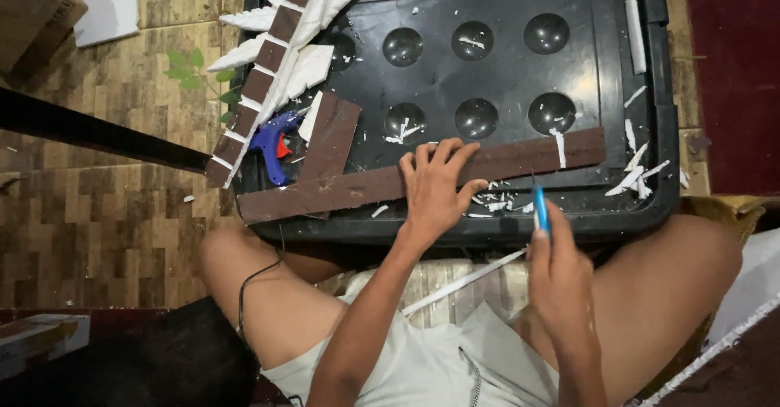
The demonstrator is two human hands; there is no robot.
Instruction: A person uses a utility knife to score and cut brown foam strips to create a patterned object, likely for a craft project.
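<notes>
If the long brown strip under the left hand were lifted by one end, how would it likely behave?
The long brown strip is thin and looks like painted foam, given the white offcuts nearby, so it is probably very light. Being long and narrow, it may sag or snap. The left hand presses it flat, which suggests it slides easily.

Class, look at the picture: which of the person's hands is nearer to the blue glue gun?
Left. The left hand presses on the long brown strip, to the right of the blue glue gun. The right hand, holding a blue cutter, is farther right and lower.
</notes>
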